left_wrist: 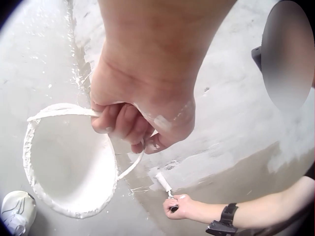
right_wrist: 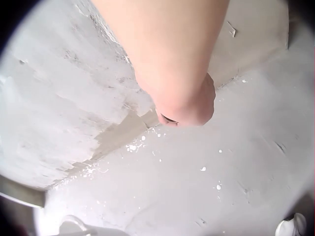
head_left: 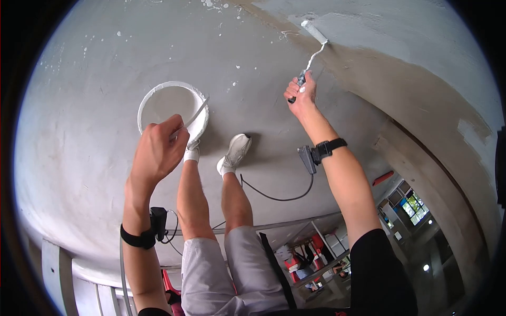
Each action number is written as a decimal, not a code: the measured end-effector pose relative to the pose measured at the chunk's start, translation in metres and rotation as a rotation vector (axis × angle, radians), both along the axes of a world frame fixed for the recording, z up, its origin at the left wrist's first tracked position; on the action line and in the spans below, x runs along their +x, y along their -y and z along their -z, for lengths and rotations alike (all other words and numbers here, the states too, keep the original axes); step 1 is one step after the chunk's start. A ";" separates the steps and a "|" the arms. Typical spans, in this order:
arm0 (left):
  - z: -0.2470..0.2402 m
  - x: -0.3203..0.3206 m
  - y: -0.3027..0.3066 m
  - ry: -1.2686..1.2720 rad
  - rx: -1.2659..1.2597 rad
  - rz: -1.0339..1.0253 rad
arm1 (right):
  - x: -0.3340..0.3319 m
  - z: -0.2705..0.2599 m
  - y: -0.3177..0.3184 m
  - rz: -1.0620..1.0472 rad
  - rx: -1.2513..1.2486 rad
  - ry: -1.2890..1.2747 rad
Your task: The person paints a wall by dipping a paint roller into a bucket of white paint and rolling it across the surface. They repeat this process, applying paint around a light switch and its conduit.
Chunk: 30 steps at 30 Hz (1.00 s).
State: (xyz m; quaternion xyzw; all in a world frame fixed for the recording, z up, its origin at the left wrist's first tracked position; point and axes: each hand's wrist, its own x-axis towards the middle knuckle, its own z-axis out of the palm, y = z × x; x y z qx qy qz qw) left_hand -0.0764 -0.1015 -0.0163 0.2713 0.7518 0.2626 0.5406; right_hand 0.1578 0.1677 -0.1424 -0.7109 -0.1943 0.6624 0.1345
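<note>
A white-coated bucket [head_left: 174,85] hangs from its handle [head_left: 197,111], which the left hand [head_left: 158,150] grips with curled fingers. In the left wrist view the left hand [left_wrist: 142,105] holds the same handle above the bucket's rim [left_wrist: 30,162]. The right hand [head_left: 303,95] is wrapped round the handle of a small paint roller [head_left: 314,32], whose white sleeve lies at the lower edge of the wall. The right wrist view shows the right hand [right_wrist: 187,108] from behind, and the roller is hidden there.
Paint-spattered grey floor [head_left: 237,52] meets a partly painted wall [head_left: 411,31]. The person's shoes [head_left: 235,151] stand close to the bucket. A cable [head_left: 279,199] loops near the legs. Behind are metal railings [head_left: 58,271] and a lower level with people.
</note>
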 end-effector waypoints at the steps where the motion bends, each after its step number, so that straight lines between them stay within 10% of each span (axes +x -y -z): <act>1: 0.004 0.002 0.004 -0.004 0.008 -0.012 | -0.003 0.018 -0.002 0.055 -0.028 0.006; 8: 0.031 0.009 0.027 -0.068 0.054 -0.003 | -0.022 0.050 0.001 0.155 -0.055 -0.018; 19: 0.017 0.000 0.022 -0.150 0.106 -0.050 | 0.048 -0.162 0.005 -0.111 0.045 -0.196; 30: 0.024 0.006 0.020 -0.146 0.131 -0.068 | 0.043 -0.166 0.015 -0.108 0.089 -0.263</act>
